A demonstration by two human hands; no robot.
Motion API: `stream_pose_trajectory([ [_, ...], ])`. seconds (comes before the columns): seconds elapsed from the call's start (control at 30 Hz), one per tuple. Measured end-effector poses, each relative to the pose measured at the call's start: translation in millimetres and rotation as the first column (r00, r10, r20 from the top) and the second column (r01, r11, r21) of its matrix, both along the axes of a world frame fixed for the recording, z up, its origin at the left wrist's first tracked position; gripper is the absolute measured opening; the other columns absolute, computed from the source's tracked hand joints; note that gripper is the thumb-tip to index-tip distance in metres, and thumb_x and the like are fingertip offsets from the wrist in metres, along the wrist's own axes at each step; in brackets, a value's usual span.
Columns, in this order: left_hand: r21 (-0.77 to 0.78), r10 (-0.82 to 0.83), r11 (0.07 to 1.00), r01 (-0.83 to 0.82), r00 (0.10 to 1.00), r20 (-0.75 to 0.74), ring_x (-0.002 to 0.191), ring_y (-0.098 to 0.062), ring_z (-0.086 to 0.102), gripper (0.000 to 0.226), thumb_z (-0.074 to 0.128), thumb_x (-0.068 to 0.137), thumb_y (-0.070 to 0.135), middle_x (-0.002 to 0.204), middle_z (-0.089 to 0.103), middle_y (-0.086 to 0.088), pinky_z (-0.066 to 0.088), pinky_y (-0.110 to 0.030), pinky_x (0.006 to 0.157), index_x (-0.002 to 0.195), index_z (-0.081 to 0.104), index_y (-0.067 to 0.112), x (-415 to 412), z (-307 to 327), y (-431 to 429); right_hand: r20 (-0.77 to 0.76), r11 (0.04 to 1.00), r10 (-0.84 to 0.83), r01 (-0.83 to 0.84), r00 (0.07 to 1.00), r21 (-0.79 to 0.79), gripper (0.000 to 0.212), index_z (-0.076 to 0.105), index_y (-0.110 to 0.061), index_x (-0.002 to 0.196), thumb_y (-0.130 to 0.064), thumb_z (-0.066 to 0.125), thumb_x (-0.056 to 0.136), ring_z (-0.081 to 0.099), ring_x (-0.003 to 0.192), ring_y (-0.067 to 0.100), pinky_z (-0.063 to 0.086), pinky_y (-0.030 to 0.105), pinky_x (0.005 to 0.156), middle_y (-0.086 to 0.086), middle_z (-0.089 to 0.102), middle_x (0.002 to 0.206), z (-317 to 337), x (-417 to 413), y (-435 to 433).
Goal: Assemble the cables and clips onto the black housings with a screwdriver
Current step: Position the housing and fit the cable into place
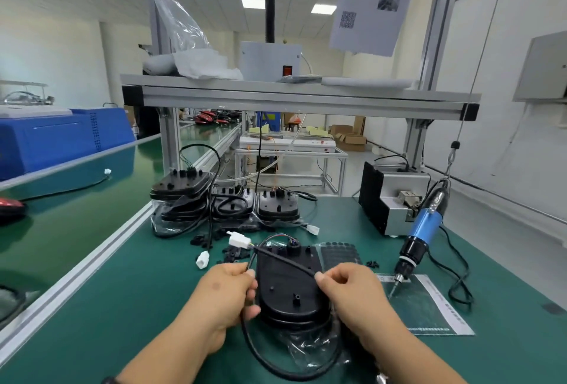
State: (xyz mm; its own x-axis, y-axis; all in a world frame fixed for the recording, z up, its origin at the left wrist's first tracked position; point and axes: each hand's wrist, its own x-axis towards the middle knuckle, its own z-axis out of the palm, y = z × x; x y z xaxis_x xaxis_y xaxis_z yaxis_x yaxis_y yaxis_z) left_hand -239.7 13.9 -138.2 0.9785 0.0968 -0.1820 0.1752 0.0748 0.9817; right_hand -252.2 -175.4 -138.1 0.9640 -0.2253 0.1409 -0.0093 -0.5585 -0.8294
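A black housing (287,287) lies on the green mat in front of me, on crumpled clear plastic. A black cable (283,258) runs across its top and loops below it, ending in a white connector (240,242). My left hand (222,294) pinches the cable at the housing's left edge. My right hand (349,291) pinches the same cable at the right edge. A blue and black electric screwdriver (422,230) hangs tip down to the right, apart from both hands. Small black clips (233,253) lie scattered behind the housing.
Stacks of black housings (181,196) with cables stand at the back of the mat. A grey screw feeder (392,202) sits at the back right. A sheet of black pads (339,253) and a printed sheet (429,307) lie right of the housing. A white connector (202,259) lies loose.
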Motion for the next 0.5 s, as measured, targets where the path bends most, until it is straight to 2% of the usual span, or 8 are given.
stream_pose_trajectory([
  [0.1,-0.196,0.056,0.979,-0.052,0.998,0.016,0.052,-0.007,0.049,0.017,0.050,0.097,0.004,0.074,0.060,-0.005,0.045,-0.017,0.037,0.107,0.059,0.015,4,20,1,0.026,0.986,0.036,-0.039,0.999,0.163,0.040,0.043,-0.014,0.060,-0.031,0.063,0.090,0.026,0.043,0.015,0.034,0.017,0.042,0.000,0.031,0.049,18,-1,-11],
  [0.17,-0.183,0.047,0.982,-0.041,0.998,0.033,0.043,-0.003,0.043,0.014,0.051,0.098,0.009,0.071,0.062,-0.004,0.035,-0.014,0.031,0.104,0.063,0.012,10,34,1,0.062,0.979,0.093,-0.102,0.994,0.177,0.038,0.045,-0.014,0.063,-0.032,0.062,0.091,0.022,0.042,0.013,0.027,0.016,0.039,-0.001,0.030,0.049,34,5,-16],
  [0.23,-0.009,-0.011,1.000,0.012,0.995,0.102,0.040,-0.003,0.036,0.013,0.053,0.097,0.016,0.070,0.062,-0.001,0.026,-0.014,0.033,0.103,0.065,0.014,20,49,4,0.132,0.989,0.123,-0.133,0.984,0.070,0.037,0.049,-0.012,0.062,-0.031,0.061,0.091,0.031,0.044,0.010,0.033,0.020,0.047,-0.005,0.039,0.049,49,18,-17],
  [0.3,0.303,-0.083,0.953,0.022,0.978,0.191,0.048,-0.008,0.041,0.013,0.057,0.096,0.023,0.072,0.066,0.004,0.030,-0.017,0.040,0.101,0.068,0.021,32,65,11,0.160,0.988,0.153,-0.151,0.975,-0.025,0.022,0.066,-0.014,0.074,-0.025,0.060,0.093,0.049,0.057,0.009,0.046,0.026,0.062,-0.005,0.058,0.063,59,35,-15],
  [0.37,0.640,-0.177,0.768,-0.024,0.952,0.249,0.058,-0.007,0.052,0.012,0.060,0.093,0.030,0.071,0.069,0.009,0.037,-0.018,0.049,0.096,0.072,0.027,50,82,18,0.129,0.969,0.168,-0.140,0.977,-0.204,0.018,0.072,-0.018,0.104,-0.020,0.056,0.095,0.061,0.083,0.011,0.049,0.029,0.084,-0.004,0.068,0.091,62,55,-10],
  [0.4,0.766,-0.234,0.641,-0.047,0.938,0.254,0.060,-0.004,0.055,0.013,0.061,0.092,0.032,0.070,0.068,0.012,0.038,-0.018,0.053,0.094,0.073,0.029,58,90,20,0.127,0.954,0.188,-0.150,0.974,-0.258,0.024,0.069,-0.018,0.114,-0.020,0.055,0.095,0.060,0.086,0.008,0.048,0.026,0.088,-0.006,0.067,0.097,60,65,-7],
  [0.47,0.895,-0.314,0.441,-0.068,0.922,0.225,0.060,-0.001,0.054,0.014,0.062,0.090,0.037,0.069,0.066,0.016,0.041,-0.021,0.058,0.095,0.074,0.031,75,103,19,0.104,0.923,0.275,-0.232,0.956,-0.307,0.031,0.063,-0.023,0.125,-0.022,0.055,0.095,0.051,0.075,-0.004,0.043,0.019,0.081,-0.011,0.065,0.099,52,81,0],
  [0.5,0.919,-0.334,0.389,-0.064,0.920,0.205,0.062,-0.001,0.054,0.015,0.062,0.090,0.040,0.073,0.066,0.017,0.042,-0.022,0.062,0.096,0.074,0.032,83,107,18,0.074,0.902,0.314,-0.274,0.946,-0.334,0.033,0.061,-0.025,0.128,-0.024,0.055,0.095,0.050,0.073,-0.006,0.040,0.016,0.079,-0.011,0.066,0.103,47,87,4],
])
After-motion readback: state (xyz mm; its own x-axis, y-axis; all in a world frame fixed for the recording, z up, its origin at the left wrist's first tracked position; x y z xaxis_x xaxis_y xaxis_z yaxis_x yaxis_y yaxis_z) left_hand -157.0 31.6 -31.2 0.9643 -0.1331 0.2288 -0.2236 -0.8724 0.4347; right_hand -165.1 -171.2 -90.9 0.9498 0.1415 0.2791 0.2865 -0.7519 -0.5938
